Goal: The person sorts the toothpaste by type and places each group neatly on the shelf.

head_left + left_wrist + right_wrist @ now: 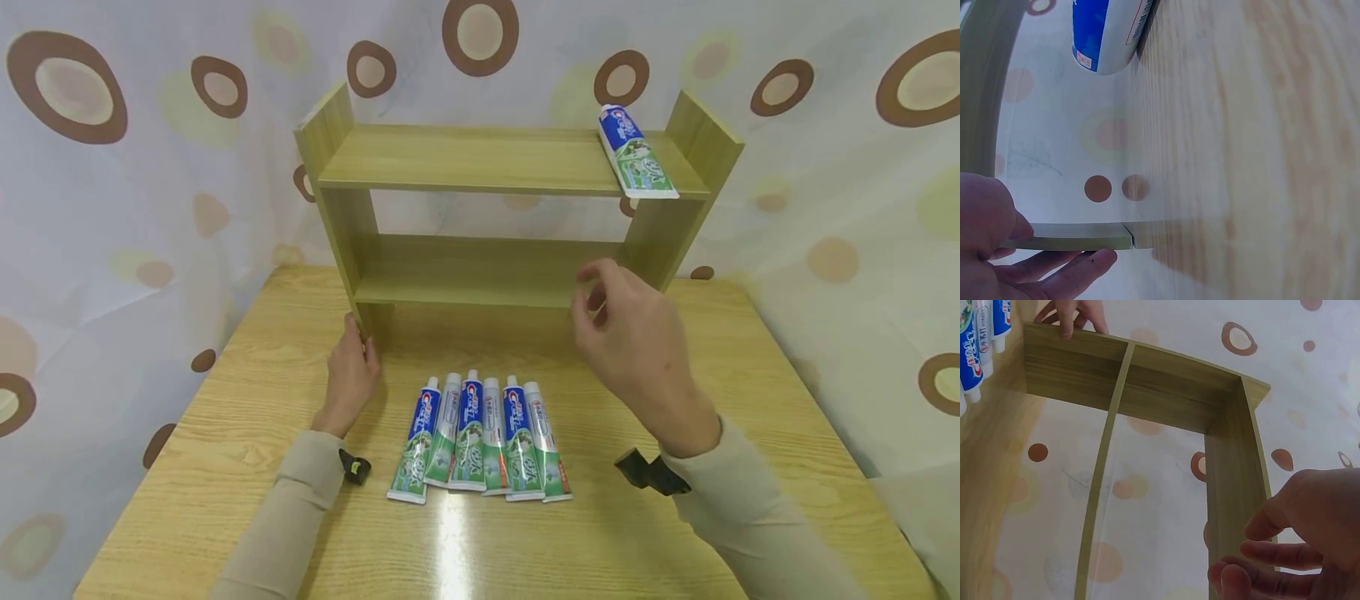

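A two-tier wooden shelf stands on the table. My left hand grips the lower front of its left side panel. In the left wrist view the thumb lies on one face of the panel and the fingers on the other. My right hand hovers in front of the lower tier's right end, fingers loosely bent and holding nothing. Above it, a blue and green toothpaste tube lies on the top board near the right panel, its flat end at the front edge.
On the table before the shelf, several toothpaste tubes lie in a fanned row, caps toward the shelf. Blue-green ones alternate with silver-green ones. A patterned curtain hangs behind the table and along its sides.
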### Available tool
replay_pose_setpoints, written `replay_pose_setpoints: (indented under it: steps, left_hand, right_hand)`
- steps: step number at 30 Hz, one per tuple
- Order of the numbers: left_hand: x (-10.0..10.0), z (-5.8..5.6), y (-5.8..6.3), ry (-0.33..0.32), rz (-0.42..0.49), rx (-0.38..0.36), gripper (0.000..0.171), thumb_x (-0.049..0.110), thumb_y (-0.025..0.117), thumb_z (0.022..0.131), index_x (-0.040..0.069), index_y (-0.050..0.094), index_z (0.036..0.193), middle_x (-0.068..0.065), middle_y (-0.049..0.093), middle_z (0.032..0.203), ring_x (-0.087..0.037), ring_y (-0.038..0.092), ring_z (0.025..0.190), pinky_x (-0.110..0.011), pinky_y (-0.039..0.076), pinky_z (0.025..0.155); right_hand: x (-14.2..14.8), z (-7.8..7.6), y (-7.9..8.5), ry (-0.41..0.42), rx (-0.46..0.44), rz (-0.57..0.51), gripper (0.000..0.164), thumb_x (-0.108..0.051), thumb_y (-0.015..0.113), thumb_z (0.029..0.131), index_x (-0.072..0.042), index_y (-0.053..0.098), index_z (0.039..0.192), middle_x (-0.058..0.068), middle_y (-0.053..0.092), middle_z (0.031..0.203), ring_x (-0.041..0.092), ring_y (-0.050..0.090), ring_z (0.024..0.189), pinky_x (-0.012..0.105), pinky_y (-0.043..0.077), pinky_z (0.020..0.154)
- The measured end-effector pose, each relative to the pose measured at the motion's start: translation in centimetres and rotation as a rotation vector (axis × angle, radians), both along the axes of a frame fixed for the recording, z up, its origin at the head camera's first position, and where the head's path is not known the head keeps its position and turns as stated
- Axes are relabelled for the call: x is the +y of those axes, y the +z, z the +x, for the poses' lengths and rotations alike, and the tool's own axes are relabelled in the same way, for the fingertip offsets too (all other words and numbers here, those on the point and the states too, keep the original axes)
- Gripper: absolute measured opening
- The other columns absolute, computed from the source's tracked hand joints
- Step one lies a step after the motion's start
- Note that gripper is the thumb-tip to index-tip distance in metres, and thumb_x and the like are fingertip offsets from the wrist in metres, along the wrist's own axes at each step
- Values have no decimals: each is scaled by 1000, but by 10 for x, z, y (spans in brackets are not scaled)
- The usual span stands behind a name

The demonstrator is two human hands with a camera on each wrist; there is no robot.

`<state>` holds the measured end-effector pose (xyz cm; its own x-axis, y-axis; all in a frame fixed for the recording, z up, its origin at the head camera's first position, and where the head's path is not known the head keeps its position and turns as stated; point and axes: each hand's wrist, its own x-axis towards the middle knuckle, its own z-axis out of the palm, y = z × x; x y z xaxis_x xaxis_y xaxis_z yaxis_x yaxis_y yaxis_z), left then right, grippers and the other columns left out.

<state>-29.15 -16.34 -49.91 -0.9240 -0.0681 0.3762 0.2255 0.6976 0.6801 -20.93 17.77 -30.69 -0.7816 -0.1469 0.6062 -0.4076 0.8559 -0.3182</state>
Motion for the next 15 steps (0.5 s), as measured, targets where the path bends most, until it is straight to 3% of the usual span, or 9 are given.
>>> replay_pose_setpoints:
  steps: [10, 15]
  left_hand:
    - [0, 0, 0, 8, -16, 2, 28, 3, 46, 114, -11, 44, 138, -38, 68, 108, -47, 74, 83, -54, 61, 65]
    - [0, 1, 1, 4, -13, -7, 30, 3, 45, 114, -12, 43, 140, -40, 68, 114, -51, 75, 90, -57, 63, 69]
  right_hand:
    - [-1, 0, -25, 20, -53, 11, 17, -3, 66, 101, 2, 71, 116, 12, 71, 78, 24, 65, 63, 28, 47, 53]
    - [-2, 1, -35, 35, -61, 26, 17, -3, 66, 100, 3, 71, 116, 11, 70, 77, 21, 63, 60, 26, 46, 50]
